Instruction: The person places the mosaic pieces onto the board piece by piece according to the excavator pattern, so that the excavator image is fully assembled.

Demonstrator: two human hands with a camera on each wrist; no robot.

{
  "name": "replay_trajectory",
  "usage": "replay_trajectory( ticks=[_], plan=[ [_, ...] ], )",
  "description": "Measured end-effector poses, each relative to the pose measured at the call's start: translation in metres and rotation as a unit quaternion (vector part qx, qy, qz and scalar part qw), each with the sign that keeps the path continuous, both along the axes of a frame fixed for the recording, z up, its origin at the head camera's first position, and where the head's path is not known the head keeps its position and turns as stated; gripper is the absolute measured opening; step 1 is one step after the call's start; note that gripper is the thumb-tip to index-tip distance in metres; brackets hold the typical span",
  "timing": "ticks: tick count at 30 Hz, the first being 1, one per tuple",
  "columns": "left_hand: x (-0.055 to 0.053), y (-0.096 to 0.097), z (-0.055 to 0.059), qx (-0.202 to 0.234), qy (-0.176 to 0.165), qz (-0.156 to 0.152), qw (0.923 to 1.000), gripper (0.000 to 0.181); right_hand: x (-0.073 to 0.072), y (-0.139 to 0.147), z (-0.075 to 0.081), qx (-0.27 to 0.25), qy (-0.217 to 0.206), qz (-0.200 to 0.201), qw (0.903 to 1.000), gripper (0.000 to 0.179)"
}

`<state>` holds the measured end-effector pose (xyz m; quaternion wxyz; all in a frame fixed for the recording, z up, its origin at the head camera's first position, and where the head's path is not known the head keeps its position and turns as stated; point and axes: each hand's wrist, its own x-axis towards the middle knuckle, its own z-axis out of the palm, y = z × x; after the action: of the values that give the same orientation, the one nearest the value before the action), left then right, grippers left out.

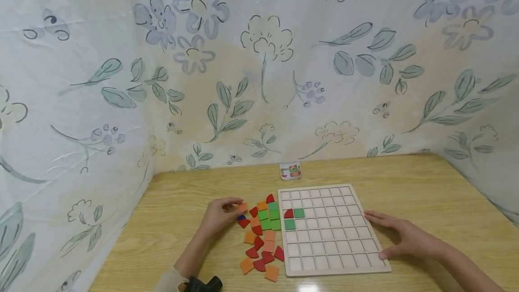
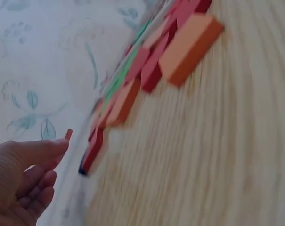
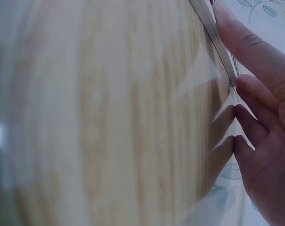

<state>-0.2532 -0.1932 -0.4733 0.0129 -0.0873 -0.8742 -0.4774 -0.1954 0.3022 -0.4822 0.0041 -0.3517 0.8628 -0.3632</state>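
Note:
My left hand (image 1: 219, 215) pinches a small orange square tile (image 1: 243, 207) between thumb and fingertips, left of the loose tiles. In the left wrist view, that tile (image 2: 69, 134) shows edge-on, above the tabletop. A light wooden grid board (image 1: 324, 238) lies flat in front of me. In its left columns sit a red quarter-circle tile (image 1: 289, 214), a green square tile (image 1: 298, 213) and another green tile (image 1: 289, 224). My right hand (image 1: 407, 237) rests at the board's right side, thumb on the near corner area and extended fingers along the edge.
Several red, orange and green tiles (image 1: 269, 235) lie loose left of the board, with a dark blue piece (image 1: 241, 217) near my left fingers. A small pattern card (image 1: 290, 171) lies behind the board. Floral cloth (image 1: 267, 93) hangs along the wooden table's (image 1: 182, 193) back.

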Motion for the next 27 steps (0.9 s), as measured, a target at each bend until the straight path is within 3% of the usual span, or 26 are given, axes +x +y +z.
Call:
replay_trajectory(
  ticks=[4,9,16,21,24,27],
  plan=[
    [0.008,0.013,0.006,-0.001,0.004,-0.010,0.9999,0.026,0.000,-0.001,0.001,0.000,-0.013,0.000,0.9999,0.082],
    [0.021,0.039,0.011,0.007,0.008,-0.035,0.9993,0.026,0.000,0.001,0.000,0.000,-0.001,-0.004,1.0000,0.082],
    [0.039,0.076,0.001,0.036,-0.024,-0.095,0.9946,0.023,-0.001,0.001,-0.001,-0.001,-0.011,-0.003,0.9999,0.082],
    [0.048,0.093,-0.008,0.016,0.011,-0.131,0.9911,0.022,-0.001,0.001,0.000,-0.001,-0.034,-0.005,0.9994,0.083],
    [0.051,0.097,-0.012,-0.013,0.032,-0.134,0.9904,0.022,-0.001,0.000,-0.001,-0.002,-0.043,-0.005,0.9991,0.083],
    [0.052,0.099,-0.014,-0.025,0.032,-0.134,0.9902,0.023,0.000,0.001,-0.001,-0.005,-0.047,-0.002,0.9989,0.083]
  ],
)
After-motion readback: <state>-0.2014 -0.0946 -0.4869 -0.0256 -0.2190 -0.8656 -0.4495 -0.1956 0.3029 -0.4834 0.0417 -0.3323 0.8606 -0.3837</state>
